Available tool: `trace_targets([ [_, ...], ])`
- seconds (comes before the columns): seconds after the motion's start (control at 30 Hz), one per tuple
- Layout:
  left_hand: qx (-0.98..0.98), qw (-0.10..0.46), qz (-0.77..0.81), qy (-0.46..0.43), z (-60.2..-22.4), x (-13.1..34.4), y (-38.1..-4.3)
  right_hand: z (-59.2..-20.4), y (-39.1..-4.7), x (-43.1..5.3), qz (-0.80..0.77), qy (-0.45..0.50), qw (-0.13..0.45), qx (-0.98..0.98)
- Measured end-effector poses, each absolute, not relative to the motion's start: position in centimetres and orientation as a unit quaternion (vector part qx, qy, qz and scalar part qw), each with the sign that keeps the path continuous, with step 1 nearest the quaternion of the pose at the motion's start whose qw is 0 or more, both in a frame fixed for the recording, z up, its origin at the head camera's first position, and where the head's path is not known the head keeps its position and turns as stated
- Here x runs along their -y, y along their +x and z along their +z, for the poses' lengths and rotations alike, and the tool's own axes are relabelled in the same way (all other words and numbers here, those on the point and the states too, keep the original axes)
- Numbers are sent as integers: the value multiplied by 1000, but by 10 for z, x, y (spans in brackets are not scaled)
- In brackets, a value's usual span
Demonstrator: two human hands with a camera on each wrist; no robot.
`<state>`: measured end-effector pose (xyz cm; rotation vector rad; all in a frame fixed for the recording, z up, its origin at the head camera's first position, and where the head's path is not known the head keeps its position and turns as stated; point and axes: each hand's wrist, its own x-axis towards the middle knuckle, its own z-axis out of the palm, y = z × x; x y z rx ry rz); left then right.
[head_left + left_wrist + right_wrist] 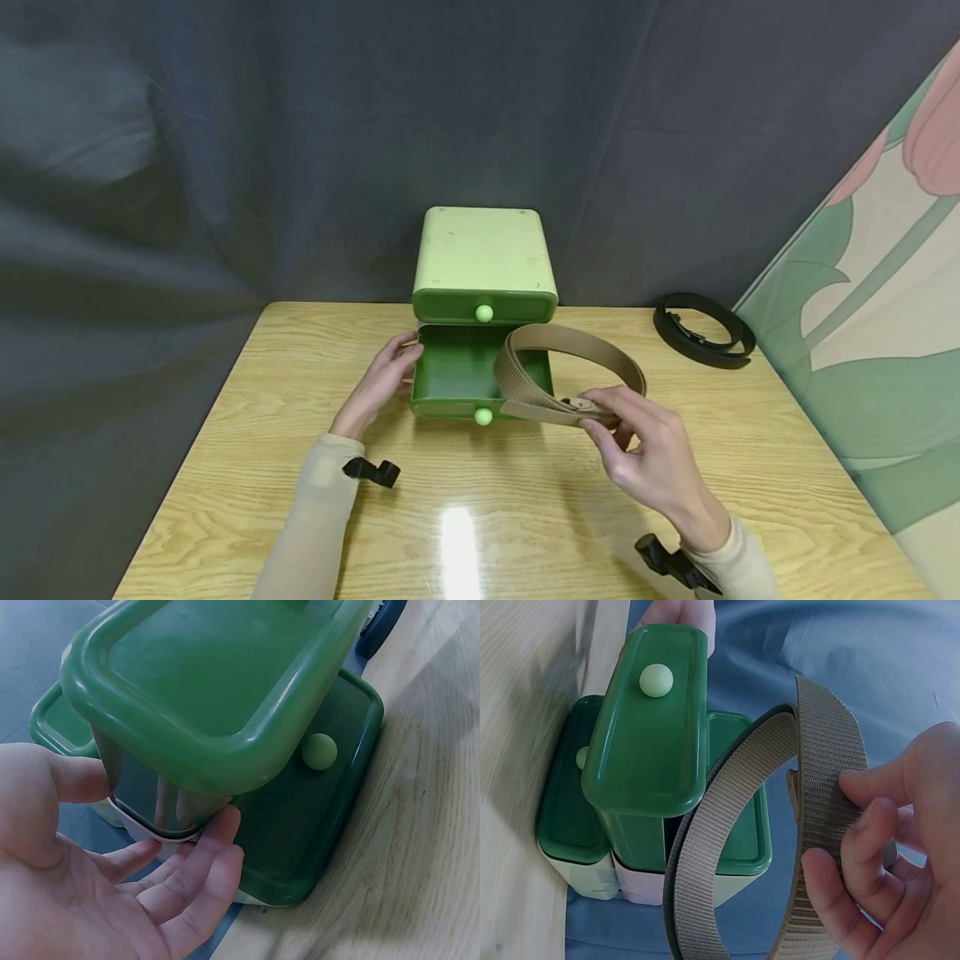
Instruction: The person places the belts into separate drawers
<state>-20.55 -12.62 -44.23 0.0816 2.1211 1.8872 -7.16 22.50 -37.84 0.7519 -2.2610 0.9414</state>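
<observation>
A small cabinet [483, 250] has a light-green top and dark-green drawers with round pale knobs. Its middle drawer [457, 375] is pulled out, and bare green floor shows inside. At the drawer's left side is my left hand [382, 379], its thumb and relaxed fingers spread against the side wall and edge. My right hand [652, 450] pinches a coiled tan webbing belt [570, 337] between thumb and fingers near its buckle [581, 403]. The belt's loop overlaps the drawer's right part in the head view. In the right wrist view, its ribbed strap [829, 742] rises beside the fingertips.
A coiled black belt [697, 350] lies at the table's back right. The wooden table [277, 417] ends against a dark curtain [360, 150], with a flower-patterned panel [885, 333] on the right. Below the pulled-out drawer, a closed lower drawer [307, 840] shows in the left wrist view.
</observation>
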Motion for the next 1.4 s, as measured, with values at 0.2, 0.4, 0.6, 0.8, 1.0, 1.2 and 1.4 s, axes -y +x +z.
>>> trace_targets([
  [0.2, -739, 149, 656, 30, -441, 127, -204, -378, -73, -222, 355, 283, 277, 847],
  [0.4, -742, 149, 653, 27, -441, 126, -205, -376, -75, -218, 360, 292, 278, 841],
  [0.6, -744, 147, 652, 24, -441, 127, -205, -373, -76, -212, 368, 297, 270, 839],
  [0.8, -743, 146, 652, 29, -441, 127, -206, -374, -77, -208, 381, 303, 260, 834],
  [1.0, -743, 146, 653, 32, -441, 126, -207, -376, -77, -205, 394, 300, 237, 836],
  [1.2, -743, 149, 652, 32, -441, 126, -206, -377, -79, -200, 399, 312, 231, 831],
  [1.4, -747, 148, 648, 34, -442, 127, -205, -378, -79, -196, 403, 326, 220, 826],
])
